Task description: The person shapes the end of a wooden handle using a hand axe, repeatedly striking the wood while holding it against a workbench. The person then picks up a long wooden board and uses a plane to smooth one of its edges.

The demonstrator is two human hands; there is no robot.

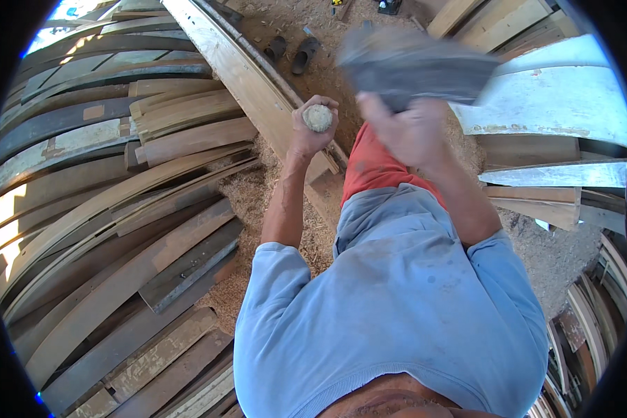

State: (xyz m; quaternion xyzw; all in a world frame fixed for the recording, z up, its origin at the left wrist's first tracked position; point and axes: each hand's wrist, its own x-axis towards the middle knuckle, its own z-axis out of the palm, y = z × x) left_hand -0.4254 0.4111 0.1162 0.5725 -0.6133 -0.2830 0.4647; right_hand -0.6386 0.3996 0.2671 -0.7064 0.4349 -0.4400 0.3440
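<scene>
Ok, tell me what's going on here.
The person's left hand grips a pale, round-ended rod, its end facing the camera, in front of a long, pale-brown wooden board in this view. The right hand holds a blocky, dark-grey object, blurred, its material unclear. What the rod's lower end meets is hidden. Stacked brown wooden planks lie to the left.

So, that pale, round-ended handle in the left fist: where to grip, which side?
Likely wrap the pale, round-ended handle just below its end, from the left: the round face points at the camera, uncovered, and the bare left hand circles it; a dark, blurred block is to the right.
</scene>
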